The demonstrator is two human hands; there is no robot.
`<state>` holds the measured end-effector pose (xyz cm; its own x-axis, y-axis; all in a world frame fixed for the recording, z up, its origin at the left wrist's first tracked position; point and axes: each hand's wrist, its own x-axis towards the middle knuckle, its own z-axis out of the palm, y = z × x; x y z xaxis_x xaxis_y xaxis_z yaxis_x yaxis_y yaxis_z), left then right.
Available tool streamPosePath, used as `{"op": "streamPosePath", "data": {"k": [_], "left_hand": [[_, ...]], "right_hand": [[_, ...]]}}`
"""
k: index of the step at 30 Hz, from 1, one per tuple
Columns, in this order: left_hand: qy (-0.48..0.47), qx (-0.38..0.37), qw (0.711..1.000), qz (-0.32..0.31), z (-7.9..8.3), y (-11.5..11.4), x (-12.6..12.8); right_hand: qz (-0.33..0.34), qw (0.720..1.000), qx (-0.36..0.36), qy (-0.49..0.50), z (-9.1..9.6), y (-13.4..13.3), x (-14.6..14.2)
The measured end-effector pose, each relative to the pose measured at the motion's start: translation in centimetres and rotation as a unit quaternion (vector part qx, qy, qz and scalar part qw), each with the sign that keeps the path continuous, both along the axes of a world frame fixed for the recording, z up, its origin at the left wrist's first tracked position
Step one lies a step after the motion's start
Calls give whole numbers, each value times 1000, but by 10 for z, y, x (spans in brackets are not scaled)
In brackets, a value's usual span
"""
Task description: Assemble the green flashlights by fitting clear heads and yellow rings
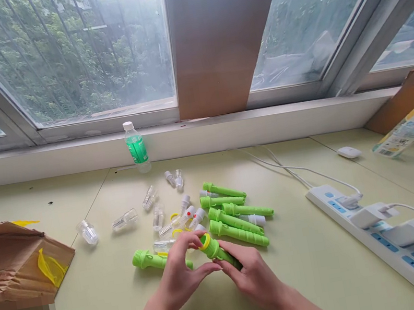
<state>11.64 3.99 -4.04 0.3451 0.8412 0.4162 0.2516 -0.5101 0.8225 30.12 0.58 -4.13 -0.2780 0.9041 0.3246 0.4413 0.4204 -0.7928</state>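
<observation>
Green tube, a yellow ring at its mouth: tilted over the worktop, nearer the person than the green-labelled bottle and to its right. The right hand is closed around the tube's body; the left hand is half open, thumb and fingers arched about the mouth, and from here one cannot tell whether the fingertips pinch the ring. Probable faults: the ring seating askew if pressed from one side; the tube twisting if the right-hand grip slackens; the clear capsules, scattered in front of the bottle, rolling if a wrist knocks them. Containers: the capsules' contents are too small to identify; the bottle is capped, its liquid level uncertain; the cardboard carton, left of the bottle, shows yellow film at its near side.
</observation>
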Motion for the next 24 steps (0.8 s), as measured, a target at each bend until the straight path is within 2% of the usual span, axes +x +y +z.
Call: {"op": "streamPosePath", "data": {"k": [5, 12, 15, 20, 24], "left_hand": [[-26, -51, 998, -11, 6, -1, 0], [-25, -69, 997, 6, 7, -3, 4], [-24, -62, 998, 17, 7, -2, 3], [3, -72, 997, -19, 11, 0, -2], [7, -83, 996, -29, 12, 0, -5]], "right_hand": [[-1, 998, -48, 31, 8, -1, -3], [2, 990, -127, 57, 8, -2, -5], [7, 979, -183, 92, 3, -2, -6], [16, 952, -259, 163, -2, -3, -6], [25, 938, -297, 175, 0, -1, -5]]}}
